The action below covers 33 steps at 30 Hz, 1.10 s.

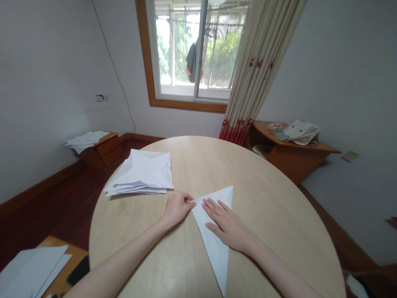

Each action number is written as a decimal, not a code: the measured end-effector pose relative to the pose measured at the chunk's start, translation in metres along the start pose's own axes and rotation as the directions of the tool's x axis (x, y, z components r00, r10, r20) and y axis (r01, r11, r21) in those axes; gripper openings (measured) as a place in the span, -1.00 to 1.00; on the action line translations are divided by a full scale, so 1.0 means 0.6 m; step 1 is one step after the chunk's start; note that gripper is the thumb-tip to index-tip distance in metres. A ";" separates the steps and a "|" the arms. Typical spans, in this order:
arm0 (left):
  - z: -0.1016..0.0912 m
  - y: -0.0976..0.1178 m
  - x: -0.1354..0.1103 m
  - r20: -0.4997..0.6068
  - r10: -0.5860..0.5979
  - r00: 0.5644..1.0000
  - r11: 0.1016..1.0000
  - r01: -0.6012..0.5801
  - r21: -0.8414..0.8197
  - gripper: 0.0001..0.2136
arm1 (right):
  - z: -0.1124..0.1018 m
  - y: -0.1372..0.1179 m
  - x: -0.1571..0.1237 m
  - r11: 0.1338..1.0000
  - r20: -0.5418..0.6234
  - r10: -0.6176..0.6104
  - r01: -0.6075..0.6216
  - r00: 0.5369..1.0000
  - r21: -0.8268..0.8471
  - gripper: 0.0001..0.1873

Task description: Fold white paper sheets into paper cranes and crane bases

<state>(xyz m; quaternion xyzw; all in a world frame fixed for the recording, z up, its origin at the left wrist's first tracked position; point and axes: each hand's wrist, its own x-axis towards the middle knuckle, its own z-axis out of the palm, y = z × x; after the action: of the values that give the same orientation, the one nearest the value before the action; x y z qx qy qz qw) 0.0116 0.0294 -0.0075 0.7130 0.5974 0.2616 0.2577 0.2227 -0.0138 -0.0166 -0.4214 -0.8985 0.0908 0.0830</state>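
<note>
Near the front of the round table (273, 207) lies a triangular white paper (217, 250), its left corner pinched between the left hand's (178, 207) thumb and fingers while the right hand (228, 225) presses flat upon it, open. Farther left sits a paper stack (147, 169); past the table hangs a curtain (257, 66) beside a window (178, 58).

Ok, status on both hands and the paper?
Left hand touching left corner of folded paper. Right hand flat on it. Paper triangular, on round table. Paper stack left, apart.
</note>
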 end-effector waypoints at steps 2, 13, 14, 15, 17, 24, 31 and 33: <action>0.000 0.000 0.001 0.005 -0.001 1.000 1.000 0.001 0.004 -0.89 | -0.003 0.002 -0.001 1.000 0.020 0.009 -0.010 1.000 0.004 -0.43; -0.004 0.003 0.003 0.048 -0.024 0.999 1.000 0.024 0.009 -0.89 | -0.015 0.027 -0.005 0.999 0.057 0.040 -0.040 0.998 0.000 -0.39; -0.004 0.003 0.004 0.049 -0.026 0.998 1.000 0.026 0.011 -0.89 | -0.015 0.032 -0.006 0.999 0.046 0.047 -0.047 0.998 0.000 -0.39; -0.003 0.003 0.004 0.051 -0.027 0.998 1.000 0.026 0.013 -0.89 | -0.015 0.038 -0.007 0.998 0.035 0.060 -0.060 0.998 -0.004 -0.39; -0.003 0.002 0.005 0.057 -0.026 0.998 1.000 0.025 0.018 -0.89 | -0.015 0.053 -0.009 0.995 0.014 0.099 -0.099 0.995 -0.017 -0.39; -0.005 0.004 0.000 0.049 -0.020 0.999 0.998 0.016 0.065 -0.90 | -0.003 0.085 -0.013 0.988 -0.040 0.144 -0.146 0.989 -0.054 -0.39; -0.007 0.005 -0.001 0.049 0.012 0.999 0.994 -0.017 0.108 -0.92 | 0.002 0.081 -0.013 0.962 -0.049 0.222 -0.227 0.974 -0.155 -0.38; -0.007 0.004 -0.001 0.050 0.025 0.998 0.993 -0.031 0.114 -0.92 | 0.000 0.080 -0.013 0.956 -0.036 0.245 -0.248 0.969 -0.158 -0.36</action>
<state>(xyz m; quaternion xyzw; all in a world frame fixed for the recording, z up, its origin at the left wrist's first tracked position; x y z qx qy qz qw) 0.0102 0.0288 -0.0031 0.7410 0.5950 0.2129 0.2271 0.2634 0.0104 -0.0283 -0.5361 -0.8427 0.0240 0.0438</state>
